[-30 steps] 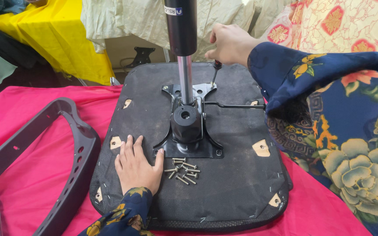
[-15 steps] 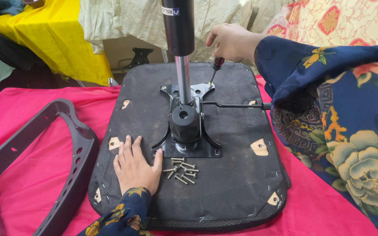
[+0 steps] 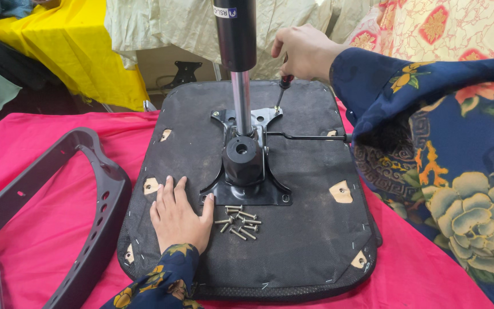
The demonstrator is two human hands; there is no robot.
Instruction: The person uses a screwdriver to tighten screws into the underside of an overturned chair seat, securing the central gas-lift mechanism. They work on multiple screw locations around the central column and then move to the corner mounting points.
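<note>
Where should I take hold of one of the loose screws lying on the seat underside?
Take one at the right edge of the screw pile, by its shank, coming from above. They lie flat in a loose heap on the seat underside, and the left hand rests flat just left of them, so the right side seems freer.

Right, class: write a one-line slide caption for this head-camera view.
Left hand flat on black upturned chair seat beside loose silver screws; right hand drives dark-handled screwdriver into black metal plate.
</note>
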